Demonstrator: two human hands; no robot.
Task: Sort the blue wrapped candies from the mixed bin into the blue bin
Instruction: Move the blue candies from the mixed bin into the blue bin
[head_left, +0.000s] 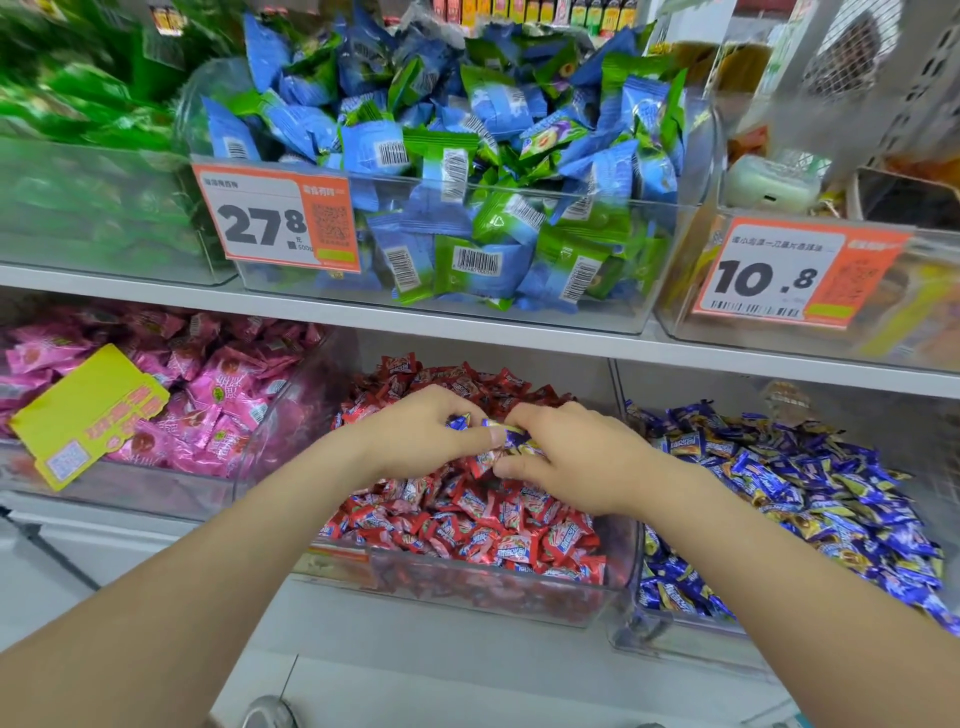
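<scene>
Blue wrapped candies (511, 435), a few of them, sit bunched between your two hands, above the middle of the mixed bin (467, 597) and just off its heap of red candies (467, 519). Left hand (423, 431): fingers curled over the top, thumb pressed in from the side, pinching the left end of the bunch; a scrap of blue wrapper shows under its fingers. Right hand (569, 462): fingers curled likewise, gripping the right end. Neither is free. Likely reason for the two-handed hold: the pieces are small and slick, and you gather several into one clutch so the trip across is made once, not piece by piece. How many you hold I cannot tell; fingers cover most. Blue bin (675, 642) stands just beside the mixed bin on its right, toward the right end of the same shelf (415, 670), and is well heaped. Judgement: picking step in hand, drop not yet made. Next move calls for passing the lot to your right hand, the nearer one, and carrying it over the walls between. Risk: a loose piece slips out and lands among the red.
</scene>
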